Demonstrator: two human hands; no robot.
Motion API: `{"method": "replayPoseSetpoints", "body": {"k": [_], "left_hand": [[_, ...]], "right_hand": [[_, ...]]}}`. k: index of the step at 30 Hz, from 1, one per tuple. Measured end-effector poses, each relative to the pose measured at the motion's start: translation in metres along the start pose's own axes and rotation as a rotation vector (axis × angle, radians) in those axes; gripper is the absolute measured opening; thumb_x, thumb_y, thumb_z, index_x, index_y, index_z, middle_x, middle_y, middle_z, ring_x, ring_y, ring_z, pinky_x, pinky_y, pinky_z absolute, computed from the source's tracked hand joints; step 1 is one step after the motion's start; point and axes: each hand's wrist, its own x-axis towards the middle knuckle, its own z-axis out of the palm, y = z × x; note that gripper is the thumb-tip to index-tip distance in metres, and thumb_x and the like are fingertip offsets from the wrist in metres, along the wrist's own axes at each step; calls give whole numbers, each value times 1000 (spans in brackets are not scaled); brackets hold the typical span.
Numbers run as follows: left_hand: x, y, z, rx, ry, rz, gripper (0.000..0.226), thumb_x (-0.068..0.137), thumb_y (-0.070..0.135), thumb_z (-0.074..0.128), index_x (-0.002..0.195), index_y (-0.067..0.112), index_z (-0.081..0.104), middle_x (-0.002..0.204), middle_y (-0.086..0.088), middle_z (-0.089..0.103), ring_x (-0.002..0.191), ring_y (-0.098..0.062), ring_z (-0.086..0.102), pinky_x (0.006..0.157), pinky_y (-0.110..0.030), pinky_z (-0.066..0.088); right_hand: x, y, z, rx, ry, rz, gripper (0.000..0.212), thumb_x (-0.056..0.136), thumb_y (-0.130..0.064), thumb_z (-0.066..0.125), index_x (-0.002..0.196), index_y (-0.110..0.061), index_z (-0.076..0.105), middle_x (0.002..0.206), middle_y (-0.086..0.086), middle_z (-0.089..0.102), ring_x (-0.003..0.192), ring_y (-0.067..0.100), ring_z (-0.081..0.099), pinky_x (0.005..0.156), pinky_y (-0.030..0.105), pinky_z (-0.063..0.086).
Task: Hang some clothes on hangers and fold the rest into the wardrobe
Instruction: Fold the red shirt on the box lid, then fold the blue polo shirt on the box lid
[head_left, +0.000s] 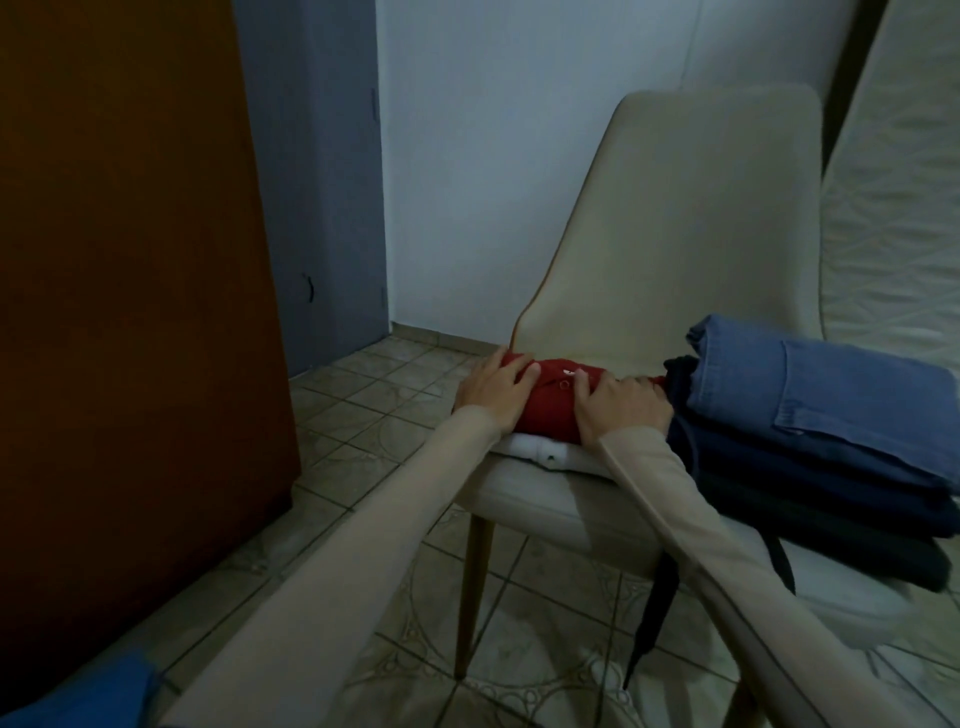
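Note:
A folded red garment (551, 410) lies on a folded white garment (540, 451) on the seat of a beige chair (675, 218). My left hand (493, 389) lies on the red garment's left end, fingers spread over its top. My right hand (621, 405) rests on its right part with fingers slightly bent. To the right on the same seat stands a stack of folded clothes: blue denim (810, 384) on top, dark navy pieces (810, 483) beneath, with a dark cord hanging down over the seat's front edge.
A brown wooden wardrobe panel (130, 312) fills the left side. Behind it is a grey door (322, 182) and a white wall. A pale mattress (893, 208) leans at the right. The floor is tiled. A blue cloth (78, 696) shows at the bottom left corner.

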Motion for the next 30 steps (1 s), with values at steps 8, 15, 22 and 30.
{"method": "replayPoseSetpoints", "body": {"k": [8,15,22,30], "left_hand": [[-6,-8,-7,39,-126,-17,51,101,46,21,149,30,21,158,-1,10,144,-27,15,116,-41,15],[-48,-59,-34,16,-129,-45,53,102,40,25,150,19,18,158,-3,12,145,-20,12,118,-37,13],[-132,-135,-82,-28,-163,-299,53,102,41,28,148,15,24,155,-7,22,142,-24,22,112,-30,20],[-248,-247,-123,-129,-105,-690,46,101,28,40,143,12,35,147,-9,36,132,-25,37,103,-33,34]], "right_hand": [[-8,6,2,-34,-12,-62,57,101,-40,18,132,-2,46,134,23,48,128,33,40,108,38,24],[-25,-13,-16,12,89,-176,40,100,-29,30,123,-4,51,128,15,52,121,29,46,103,38,29],[-83,-96,-14,99,45,-408,35,95,-24,42,126,-7,47,130,13,49,120,29,46,95,36,35],[-164,-199,22,-39,-313,-659,38,97,-29,40,133,-15,44,133,8,50,120,26,49,92,34,40]]}}
